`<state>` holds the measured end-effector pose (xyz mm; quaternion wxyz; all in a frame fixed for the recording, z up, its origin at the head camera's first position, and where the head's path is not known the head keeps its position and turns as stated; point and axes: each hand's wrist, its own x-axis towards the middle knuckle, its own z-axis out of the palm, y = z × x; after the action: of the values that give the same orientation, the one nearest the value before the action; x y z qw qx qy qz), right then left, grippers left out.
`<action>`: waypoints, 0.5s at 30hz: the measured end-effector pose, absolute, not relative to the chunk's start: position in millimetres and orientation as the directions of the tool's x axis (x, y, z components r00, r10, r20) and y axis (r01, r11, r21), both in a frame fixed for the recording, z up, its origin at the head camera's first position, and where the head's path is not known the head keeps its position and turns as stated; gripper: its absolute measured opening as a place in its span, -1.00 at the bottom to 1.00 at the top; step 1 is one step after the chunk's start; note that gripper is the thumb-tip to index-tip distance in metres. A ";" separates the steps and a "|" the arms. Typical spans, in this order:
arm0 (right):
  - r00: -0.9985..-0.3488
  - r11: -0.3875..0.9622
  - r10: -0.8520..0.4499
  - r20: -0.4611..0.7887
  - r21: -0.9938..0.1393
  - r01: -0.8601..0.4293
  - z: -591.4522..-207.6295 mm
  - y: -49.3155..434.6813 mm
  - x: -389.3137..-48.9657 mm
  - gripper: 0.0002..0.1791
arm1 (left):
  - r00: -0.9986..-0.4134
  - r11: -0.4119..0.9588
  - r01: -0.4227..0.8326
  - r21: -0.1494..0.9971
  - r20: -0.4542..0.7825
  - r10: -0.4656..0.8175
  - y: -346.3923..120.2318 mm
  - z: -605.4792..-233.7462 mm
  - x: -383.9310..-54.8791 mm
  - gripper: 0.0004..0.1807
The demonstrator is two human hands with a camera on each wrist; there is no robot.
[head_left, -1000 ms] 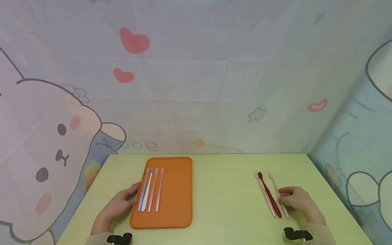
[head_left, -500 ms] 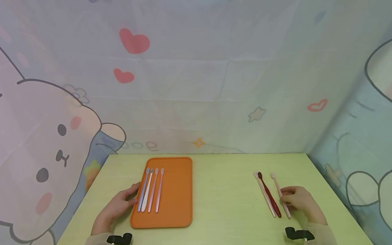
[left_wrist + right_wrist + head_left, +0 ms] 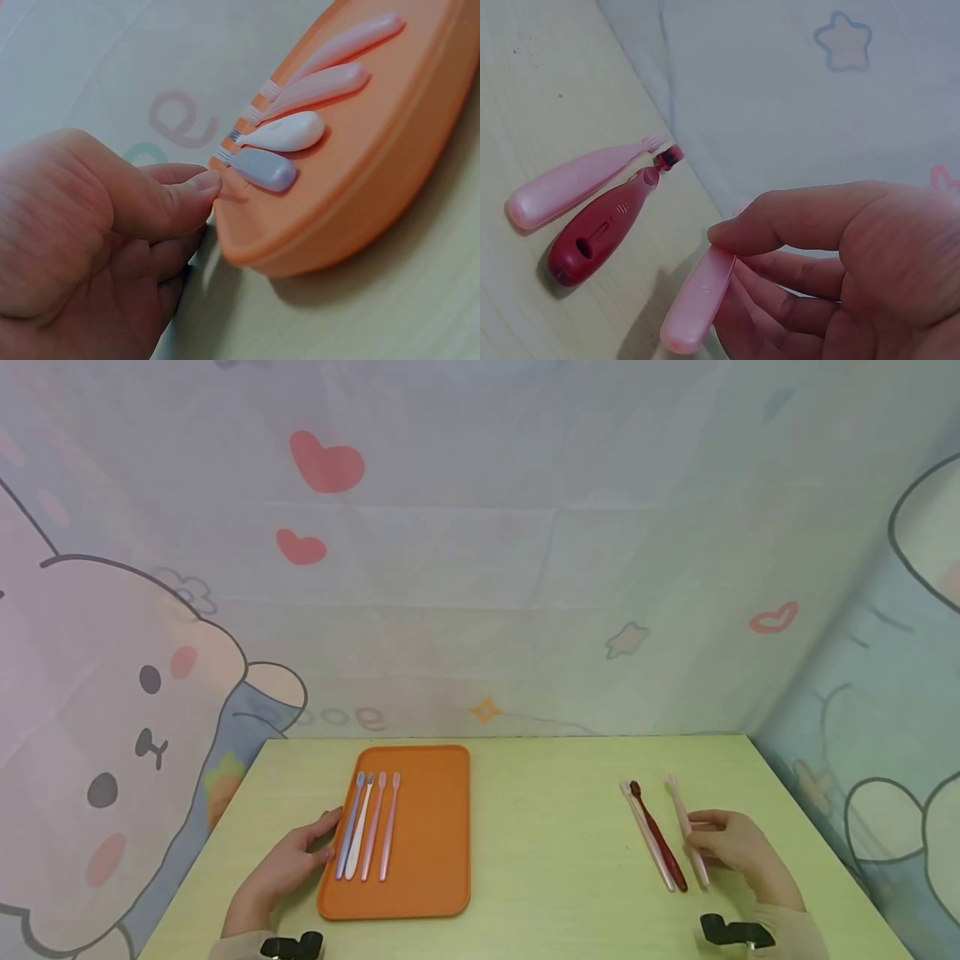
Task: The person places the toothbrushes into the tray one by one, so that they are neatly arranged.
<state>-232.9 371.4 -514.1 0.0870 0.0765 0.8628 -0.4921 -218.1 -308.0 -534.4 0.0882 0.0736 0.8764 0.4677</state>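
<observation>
My right hand pinches a pale pink toothbrush between thumb and fingers, its handle end pointing down toward the table in the right wrist view. Left of it, another pale pink toothbrush and a dark red toothbrush lie close side by side. My left hand holds the left rim of an orange tray, thumb at the edge. Along the tray's left side lie a bluish toothbrush, a white toothbrush and two pink toothbrushes, roughly parallel, heads toward the back.
The pale green table stretches between the tray and the right-hand toothbrushes. A printed cloth backdrop rises right behind its back edge. Another cloth side borders the right. A black wrist mount sits on my right sleeve.
My right hand has moved slightly right, drawing its pink toothbrush away from the other two and lifting its head end. My left hand and the tray stay in place.
</observation>
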 end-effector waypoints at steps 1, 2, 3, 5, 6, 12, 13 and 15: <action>-0.975 0.502 0.046 -0.219 -0.838 0.213 -513.8 371.4 -233.0 -0.38 | -0.973 0.546 0.041 0.837 -0.090 0.211 -308.0 -534.8 -218.3 -0.26; -0.976 0.496 0.043 -0.213 -0.844 0.206 -513.5 371.3 -233.1 -0.37 | -0.973 0.541 0.038 0.840 -0.091 0.211 -308.1 -535.2 -218.8 -0.26; -0.979 0.494 0.038 -0.202 -0.847 0.195 -513.2 371.3 -233.0 -0.37 | -0.973 0.535 0.035 0.844 -0.093 0.210 -308.1 -535.5 -219.1 -0.26; -0.981 0.482 0.041 -0.192 -0.856 0.187 -513.6 371.5 -233.0 -0.36 | -0.973 0.527 0.032 0.850 -0.094 0.211 -308.2 -535.9 -219.8 -0.26; -0.982 0.480 0.043 -0.186 -0.858 0.184 -513.7 371.7 -233.0 -0.35 | -0.973 0.527 0.033 0.849 -0.093 0.210 -308.2 -535.9 -219.8 -0.26; -0.983 0.460 0.049 -0.178 -0.870 0.181 -512.5 371.7 -233.1 -0.33 | -0.973 0.527 0.030 0.849 -0.097 0.211 -308.0 -535.4 -219.0 -0.25; -0.983 0.457 0.050 -0.179 -0.871 0.182 -512.0 371.3 -233.1 -0.33 | -0.972 0.526 0.028 0.850 -0.098 0.211 -308.0 -535.4 -218.7 -0.26; -0.982 0.453 0.050 -0.180 -0.872 0.183 -511.0 370.4 -232.7 -0.33 | -0.973 0.525 0.026 0.851 -0.100 0.210 -308.0 -535.7 -218.2 -0.26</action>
<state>-232.7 370.4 -511.0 0.0641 0.0684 0.8500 -0.5184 -218.2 -308.0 -535.7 0.0955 0.0678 0.8680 0.4825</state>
